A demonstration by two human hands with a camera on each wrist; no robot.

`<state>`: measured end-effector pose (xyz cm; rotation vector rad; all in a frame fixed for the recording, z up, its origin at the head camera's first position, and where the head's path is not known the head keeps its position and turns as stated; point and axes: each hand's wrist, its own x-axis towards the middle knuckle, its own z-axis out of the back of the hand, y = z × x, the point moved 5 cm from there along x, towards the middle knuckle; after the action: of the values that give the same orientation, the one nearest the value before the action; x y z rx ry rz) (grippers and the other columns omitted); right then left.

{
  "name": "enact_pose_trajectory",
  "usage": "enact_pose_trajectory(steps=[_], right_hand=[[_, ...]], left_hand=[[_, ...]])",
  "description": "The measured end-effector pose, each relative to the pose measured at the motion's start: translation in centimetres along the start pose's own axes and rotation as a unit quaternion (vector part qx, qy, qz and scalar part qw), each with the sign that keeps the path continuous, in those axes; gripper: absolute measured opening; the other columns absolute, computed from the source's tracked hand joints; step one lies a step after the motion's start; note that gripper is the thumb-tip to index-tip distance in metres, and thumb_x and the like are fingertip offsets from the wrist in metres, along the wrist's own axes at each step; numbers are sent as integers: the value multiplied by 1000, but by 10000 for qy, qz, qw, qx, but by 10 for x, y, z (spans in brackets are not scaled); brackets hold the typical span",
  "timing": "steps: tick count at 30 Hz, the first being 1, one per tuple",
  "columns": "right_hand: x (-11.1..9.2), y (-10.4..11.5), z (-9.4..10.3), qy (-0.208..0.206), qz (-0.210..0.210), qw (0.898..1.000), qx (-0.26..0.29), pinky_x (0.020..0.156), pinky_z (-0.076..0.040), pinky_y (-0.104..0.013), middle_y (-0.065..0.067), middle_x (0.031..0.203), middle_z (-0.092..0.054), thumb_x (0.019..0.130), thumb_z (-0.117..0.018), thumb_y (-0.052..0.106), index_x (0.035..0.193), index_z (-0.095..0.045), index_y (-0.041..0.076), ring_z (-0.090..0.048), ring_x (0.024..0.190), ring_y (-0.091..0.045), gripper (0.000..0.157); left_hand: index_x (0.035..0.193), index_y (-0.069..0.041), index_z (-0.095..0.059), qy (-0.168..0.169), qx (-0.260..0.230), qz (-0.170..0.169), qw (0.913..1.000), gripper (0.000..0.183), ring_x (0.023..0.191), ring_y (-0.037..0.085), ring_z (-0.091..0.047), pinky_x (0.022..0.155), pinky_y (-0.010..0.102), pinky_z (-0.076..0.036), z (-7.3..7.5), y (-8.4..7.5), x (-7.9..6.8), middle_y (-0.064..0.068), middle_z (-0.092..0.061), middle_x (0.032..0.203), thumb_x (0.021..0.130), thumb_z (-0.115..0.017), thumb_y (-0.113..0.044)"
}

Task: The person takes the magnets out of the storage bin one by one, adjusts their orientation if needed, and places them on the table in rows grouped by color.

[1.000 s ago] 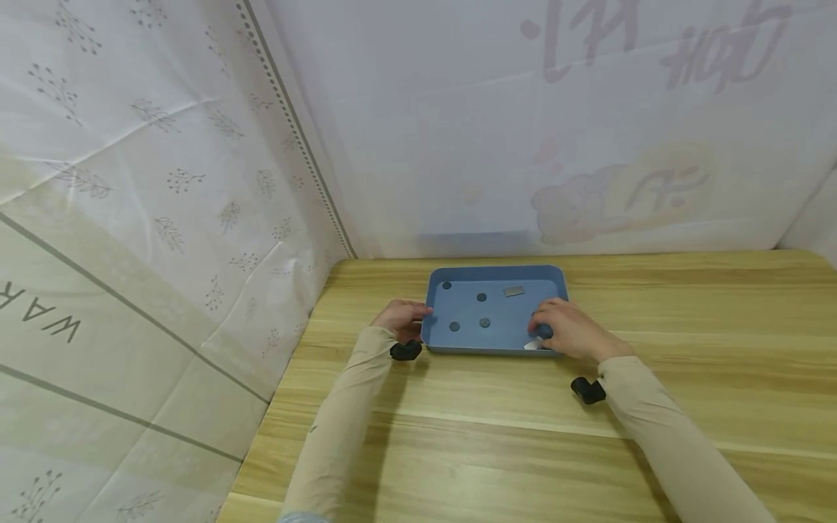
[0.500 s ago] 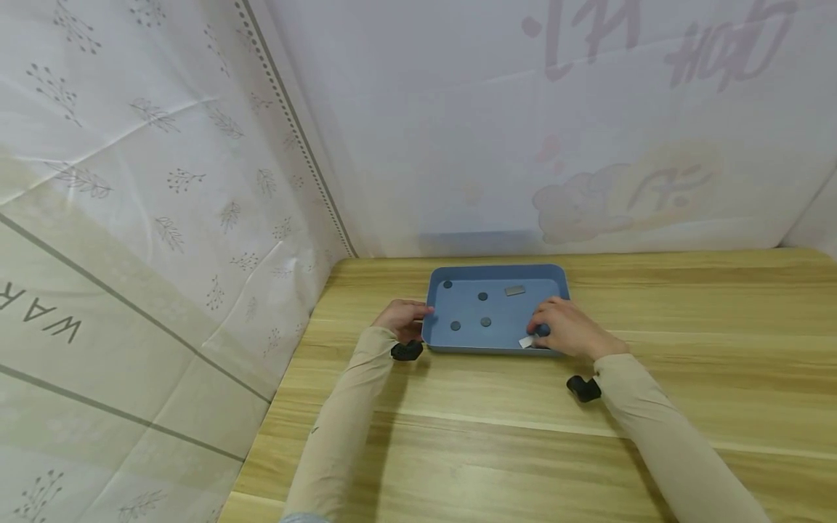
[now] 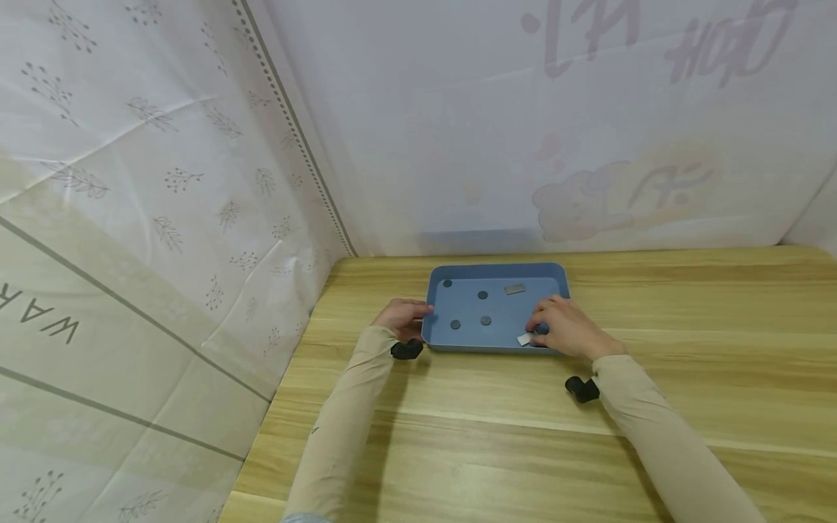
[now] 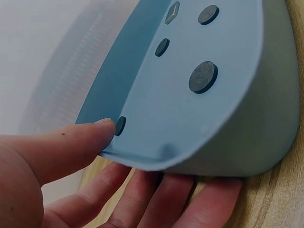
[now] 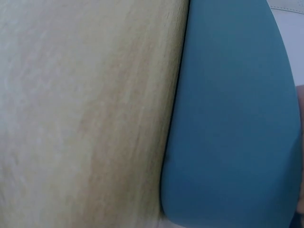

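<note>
A shallow blue tray (image 3: pixel 495 349) stands on the wooden table. My left hand (image 3: pixel 400 317) grips its left wall; in the left wrist view the thumb (image 4: pixel 85 142) lies over the rim and the fingers (image 4: pixel 137 202) are outside and beneath. Reaching over the front right corner, my right hand (image 3: pixel 567 327) has curled fingers low inside the tray, pinching a small flat pale rectangular piece (image 3: pixel 525 339). Part of this piece is hidden by the hand. In the right wrist view the tray's outer wall (image 5: pixel 228 118) covers most of the hand.
Several dark grey discs lie apart on the tray floor, among them a front-left disc (image 3: pixel 455 325) and a back-left disc (image 3: pixel 447 283). A grey rectangular block (image 3: pixel 514 289) lies toward the back right. Behind the table (image 3: pixel 484 436) hangs a pale printed cloth (image 3: pixel 458 145).
My right hand has shifted slightly left, and the pale rectangular piece has moved left and away from the front wall with it. The left hand keeps its hold on the tray.
</note>
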<state>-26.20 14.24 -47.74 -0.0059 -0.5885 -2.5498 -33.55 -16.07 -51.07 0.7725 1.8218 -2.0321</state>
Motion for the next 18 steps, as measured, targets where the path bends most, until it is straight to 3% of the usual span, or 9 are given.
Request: enact_pose_trajectory(steps=[10, 18], right_hand=[[0, 0, 1, 74, -60, 9999, -39, 99, -35, -56, -5, 108, -66, 82, -78, 21, 92, -77, 20, -50, 110, -31, 10], [0, 0, 1, 134, -68, 9999, 37, 97, -35, -54, -4, 105, -65, 82, -77, 19, 90, -77, 19, -50, 106, -29, 8]], left_hand=[[129, 3, -55, 3, -281, 47, 9996, 37, 93, 22, -65, 79, 42, -57, -7, -6, -14, 12, -66, 104, 93, -61, -6], [131, 3, -55, 19, -196, 52, 9998, 39, 100, 26, -65, 86, 46, -56, -7, -8, -19, 17, -65, 116, 94, -60, -6]])
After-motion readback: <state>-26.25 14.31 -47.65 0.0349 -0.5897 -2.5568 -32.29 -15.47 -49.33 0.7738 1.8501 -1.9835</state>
